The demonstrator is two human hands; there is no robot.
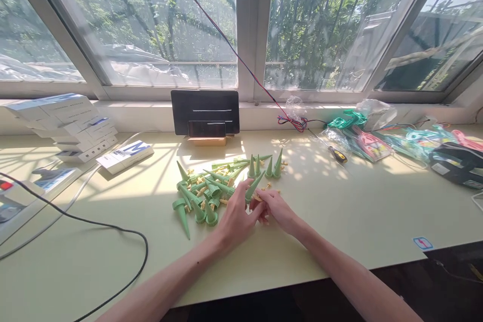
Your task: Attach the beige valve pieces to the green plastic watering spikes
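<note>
My left hand [237, 212] is closed round the base of a green plastic watering spike [255, 186], whose pointed end tilts up and to the right. Close against it, my right hand [278, 210] pinches a small yellow plastic valve [258, 198] at the spike's base. My fingers partly hide where the two pieces meet. To the left of my hands lies a loose pile of green spikes [213, 188] mixed with small yellow valves. Just beyond my hands, several spikes [278, 165] stand upright on their wide ends.
A tablet [206, 108] leans in a stand at the back. White boxes [71, 123] are stacked at the left, beside a black cable [113, 229]. On the right lie a screwdriver [337, 154], bagged items [372, 145] and a black pouch [458, 163]. The table edge [302, 284] runs in front.
</note>
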